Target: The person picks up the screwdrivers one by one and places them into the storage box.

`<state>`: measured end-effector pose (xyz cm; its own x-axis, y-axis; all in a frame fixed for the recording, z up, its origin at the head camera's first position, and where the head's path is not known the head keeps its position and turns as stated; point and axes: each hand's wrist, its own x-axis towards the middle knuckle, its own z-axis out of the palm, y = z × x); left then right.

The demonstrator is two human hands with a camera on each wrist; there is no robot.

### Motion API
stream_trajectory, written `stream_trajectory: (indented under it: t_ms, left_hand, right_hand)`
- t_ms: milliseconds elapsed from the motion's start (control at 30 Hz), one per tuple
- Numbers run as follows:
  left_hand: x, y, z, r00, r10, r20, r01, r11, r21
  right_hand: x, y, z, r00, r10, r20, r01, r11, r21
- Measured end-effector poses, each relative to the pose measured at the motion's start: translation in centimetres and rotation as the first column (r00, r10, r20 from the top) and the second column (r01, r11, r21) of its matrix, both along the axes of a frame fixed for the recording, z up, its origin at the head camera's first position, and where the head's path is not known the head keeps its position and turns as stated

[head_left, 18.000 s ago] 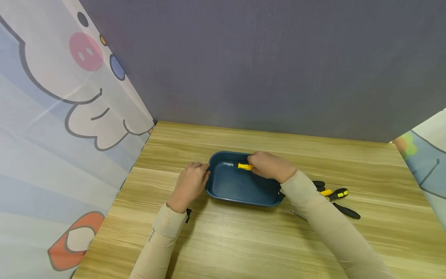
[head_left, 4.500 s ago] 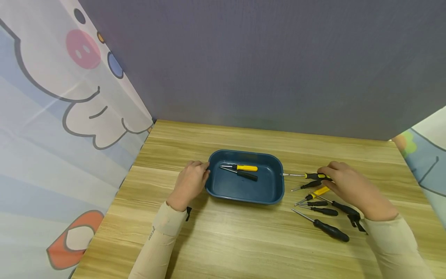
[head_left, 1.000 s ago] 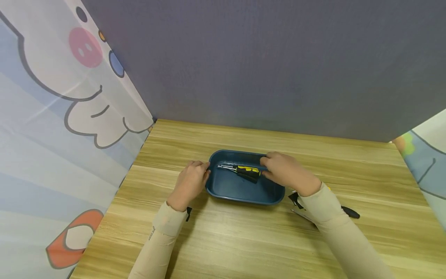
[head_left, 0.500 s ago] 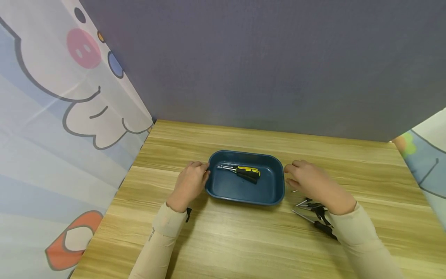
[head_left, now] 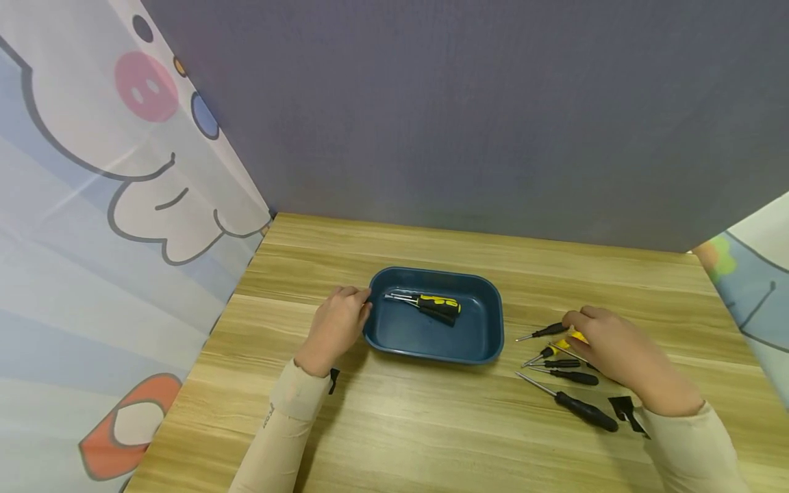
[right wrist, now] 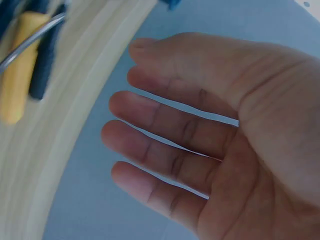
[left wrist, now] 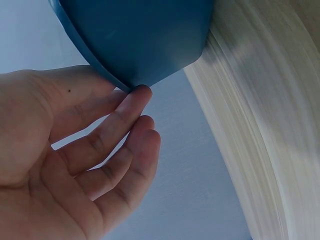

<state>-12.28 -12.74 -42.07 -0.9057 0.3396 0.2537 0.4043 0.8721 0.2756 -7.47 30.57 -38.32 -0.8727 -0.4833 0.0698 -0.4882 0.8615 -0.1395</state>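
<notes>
Right hand point(head_left: 616, 350) has swung back from the tray point(head_left: 493, 322) to the loose screwdrivers point(head_left: 564, 363), fingers relaxed, left hand point(head_left: 335, 323) resting open on the rim.

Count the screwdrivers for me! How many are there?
8 that I can see. Three lie bunched in the blue tray: screwdrivers. Five lie on the table beside the right hand. The hand may hide more.
</notes>
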Motion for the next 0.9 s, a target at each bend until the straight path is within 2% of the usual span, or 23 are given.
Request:
stream_trajectory:
  t_ms: [300, 567, 733, 900]
  left_hand:
    - [0.1, 0.0, -0.1, 1.0, 0.006, 0.0, -0.006, 1.0, -0.004]
    - [0.1, 0.0, 0.0, 1.0, 0.008, 0.004, -0.008, 1.0, 0.0]
    - [0.1, 0.0, 0.0, 1.0, 0.008, 0.011, -0.008, 1.0, -0.003]
    - [0.0, 0.0, 0.0, 1.0, 0.007, 0.011, -0.007, 1.0, -0.004]
  right_hand:
    - [1.7, 3.7, -1.7, 0.987, -0.118, 0.11, 0.113, 0.992, 0.049]
    - [2.6, 6.7, -4.0, 0.955, -0.172, 0.24, 0.157, 0.984, 0.077]
    - [2.9, 7.4, -5.4, 0.952, -0.181, 0.245, 0.17, 0.983, 0.066]
    - [2.9, 7.4, -5.9, 0.952, -0.188, 0.242, 0.182, 0.982, 0.045]
